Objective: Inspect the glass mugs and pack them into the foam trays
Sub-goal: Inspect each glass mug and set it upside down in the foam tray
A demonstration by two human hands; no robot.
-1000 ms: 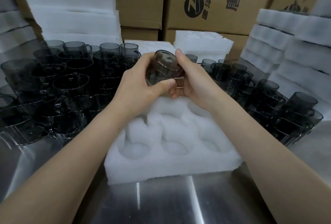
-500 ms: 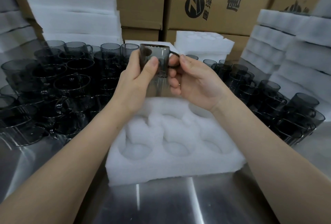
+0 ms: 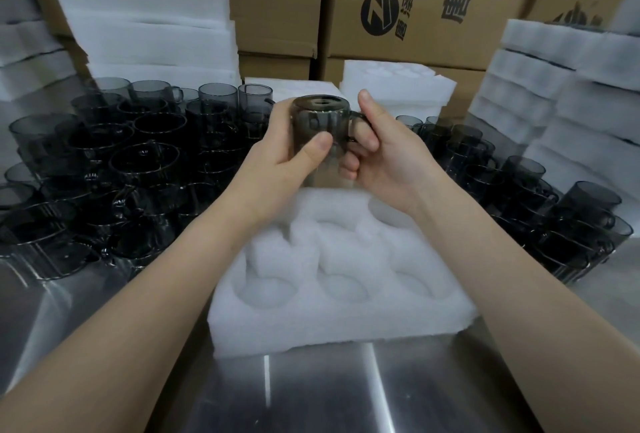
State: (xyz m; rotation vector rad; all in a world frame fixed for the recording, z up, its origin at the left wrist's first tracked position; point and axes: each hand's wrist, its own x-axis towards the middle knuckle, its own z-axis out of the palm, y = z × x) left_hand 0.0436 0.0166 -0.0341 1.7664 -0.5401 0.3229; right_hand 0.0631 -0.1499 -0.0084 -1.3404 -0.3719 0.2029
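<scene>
A smoky grey glass mug (image 3: 320, 121) is held upside down, base up, above the far edge of a white foam tray (image 3: 339, 315). My left hand (image 3: 280, 155) wraps its body, thumb on the near wall. My right hand (image 3: 377, 148) grips the handle side, fingers through the handle. The tray lies on the steel table in front of me, its round pockets holding nothing. Several more grey mugs (image 3: 114, 169) crowd the table on the left, and another group of mugs (image 3: 540, 204) stands on the right.
Stacks of white foam trays (image 3: 568, 100) rise at the right, with more foam stacks (image 3: 138, 13) at the back left. Brown cardboard boxes (image 3: 415, 0) form a wall behind. The steel tabletop (image 3: 311, 391) shows in front of the tray.
The mug has been turned over between both hands: first tilted with its base toward me, then on its side, now base up. Both hands stayed above the tray's far edge.
</scene>
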